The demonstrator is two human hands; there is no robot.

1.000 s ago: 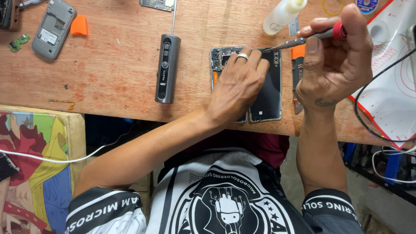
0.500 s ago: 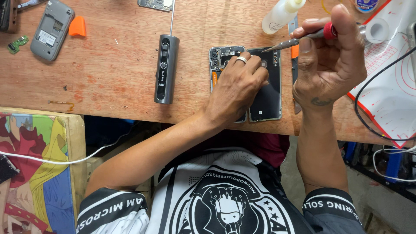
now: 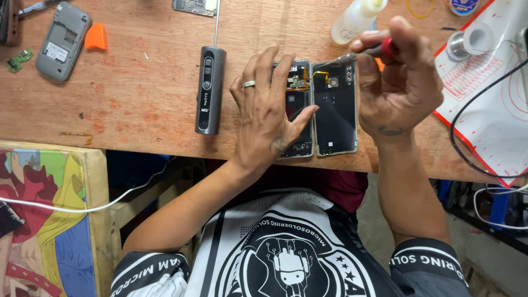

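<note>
Two bare hands are at work: one left hand with a single silver ring, one right hand. One red-handled screwdriver is in view. Two halves of one opened dark smartphone lie side by side: the circuit-filled body and the black back cover. There is one dark cylindrical electric tool, one grey old phone shell, one orange plastic pick, one translucent squeeze bottle, one red-edged white work mat, one wooden tabletop.

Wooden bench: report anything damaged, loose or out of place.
The phone lies opened, back cover folded aside, under the left hand; the right hand holds a screwdriver. A small green circuit board lies loose at the bench's left edge.
</note>
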